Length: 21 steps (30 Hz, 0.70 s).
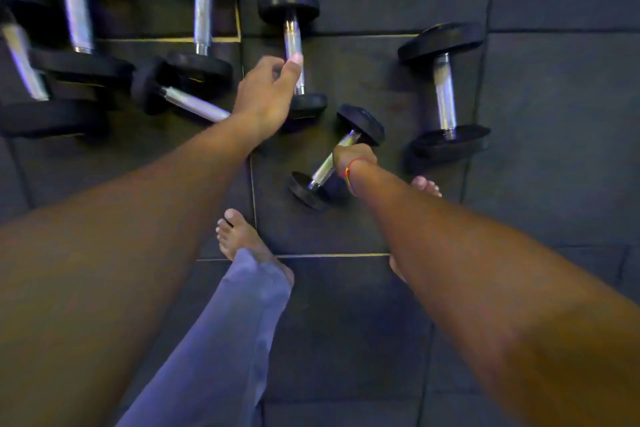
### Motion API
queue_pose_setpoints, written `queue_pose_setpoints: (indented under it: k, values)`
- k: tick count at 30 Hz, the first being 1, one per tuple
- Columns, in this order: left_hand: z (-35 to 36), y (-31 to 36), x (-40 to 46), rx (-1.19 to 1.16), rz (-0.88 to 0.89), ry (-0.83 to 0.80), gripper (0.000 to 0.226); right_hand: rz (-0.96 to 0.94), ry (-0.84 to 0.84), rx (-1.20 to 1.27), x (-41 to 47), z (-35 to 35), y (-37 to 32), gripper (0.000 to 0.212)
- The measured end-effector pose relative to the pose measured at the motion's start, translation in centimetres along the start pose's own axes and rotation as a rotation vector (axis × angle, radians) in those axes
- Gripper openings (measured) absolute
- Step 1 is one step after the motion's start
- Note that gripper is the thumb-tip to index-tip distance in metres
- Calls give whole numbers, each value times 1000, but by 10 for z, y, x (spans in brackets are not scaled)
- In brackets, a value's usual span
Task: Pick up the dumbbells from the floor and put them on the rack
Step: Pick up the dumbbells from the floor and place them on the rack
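small dumbbell (337, 156) gripped by right hand (353, 156), left hand (268, 94) beside another dumbbell (293, 52)

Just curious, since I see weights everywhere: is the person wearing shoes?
No, the left foot is bare on the floor mat, toes showing, and the toes of the right foot peek out beside the right forearm.

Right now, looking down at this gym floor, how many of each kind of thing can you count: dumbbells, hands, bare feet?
dumbbells: 7
hands: 2, the left hand and the right hand, which grips one dumbbell
bare feet: 2
Total: 11
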<state>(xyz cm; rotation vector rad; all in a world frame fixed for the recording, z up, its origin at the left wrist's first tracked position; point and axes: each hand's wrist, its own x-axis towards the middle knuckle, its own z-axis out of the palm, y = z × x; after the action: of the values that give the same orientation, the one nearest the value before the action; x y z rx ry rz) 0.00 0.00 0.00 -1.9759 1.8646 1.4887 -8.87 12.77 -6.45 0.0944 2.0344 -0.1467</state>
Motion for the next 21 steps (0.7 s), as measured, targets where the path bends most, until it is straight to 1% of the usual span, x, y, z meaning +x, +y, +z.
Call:
queue_pose_setpoints:
  k: [2,3,5,7,9,11,14,17,21]
  values:
    - [9,-8,17,-6,-48,0,46,66,-10,86,14,12,1,39]
    - [13,-13,25,4,-61,-3,45,76,-45,133,21,18,3,38]
    - [18,-21,37,40,-37,-16,45,87,-68,257,32,29,5,37]
    - [18,-27,47,195,61,-19,49,108,-75,404,40,34,5,35]
    - [15,-31,51,418,177,-24,57,107,-97,502,43,34,5,29]
    - [13,-30,51,594,277,-19,64,78,-89,518,42,33,6,27]
    - [5,-25,51,741,380,-8,69,-4,-3,481,31,27,-1,30]
    - [-2,-13,52,775,395,-20,68,-115,106,348,19,8,-15,34]
    - [-9,4,51,750,379,0,69,-232,209,345,6,-22,-39,29]
